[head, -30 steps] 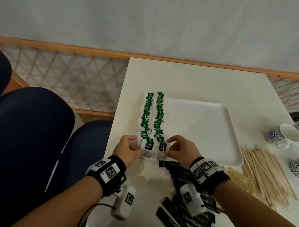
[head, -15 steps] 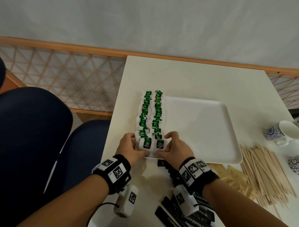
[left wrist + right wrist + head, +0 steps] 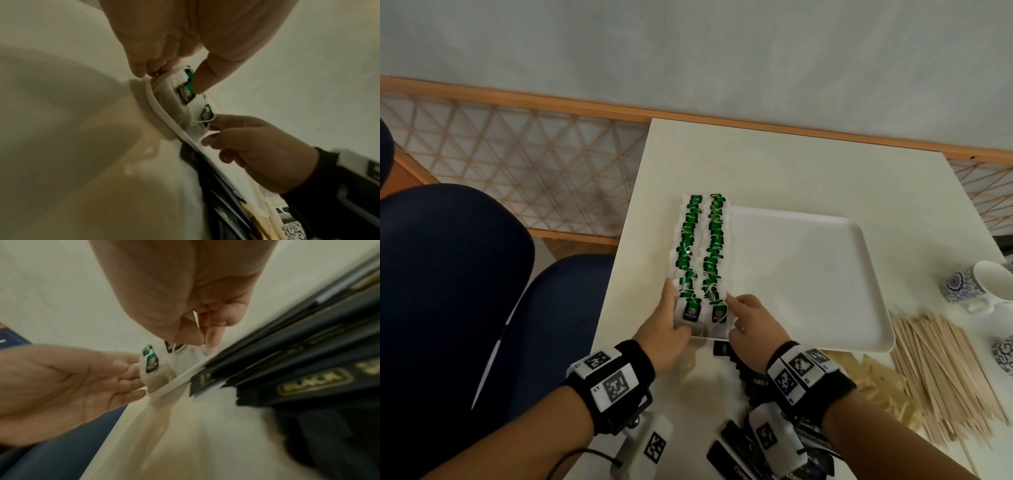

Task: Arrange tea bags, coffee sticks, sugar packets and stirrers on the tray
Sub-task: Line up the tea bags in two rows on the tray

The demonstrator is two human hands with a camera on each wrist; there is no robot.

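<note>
Two rows of tea bags with green tags (image 3: 714,246) lie along the left side of the white tray (image 3: 801,274). My left hand (image 3: 676,308) pinches the nearest bag of the left row (image 3: 174,81), fingers on its outer side and thumb (image 3: 202,78) by its tag. My right hand (image 3: 734,313) pinches the edge of the nearest bag of the right row (image 3: 206,112) at the tray's near rim. Black coffee sticks (image 3: 722,349) lie under my right wrist. Tan sugar packets (image 3: 876,380) and wooden stirrers (image 3: 941,370) lie right of them.
Two blue-patterned cups (image 3: 972,284) stand at the table's right edge. Dark blue chairs (image 3: 448,274) sit left of the table, in front of a lattice wall panel. The tray's middle and right part is bare.
Both hands have closed in from the sides on the nearest pair of tea bags and pushed them a little farther onto the tray's near-left corner.
</note>
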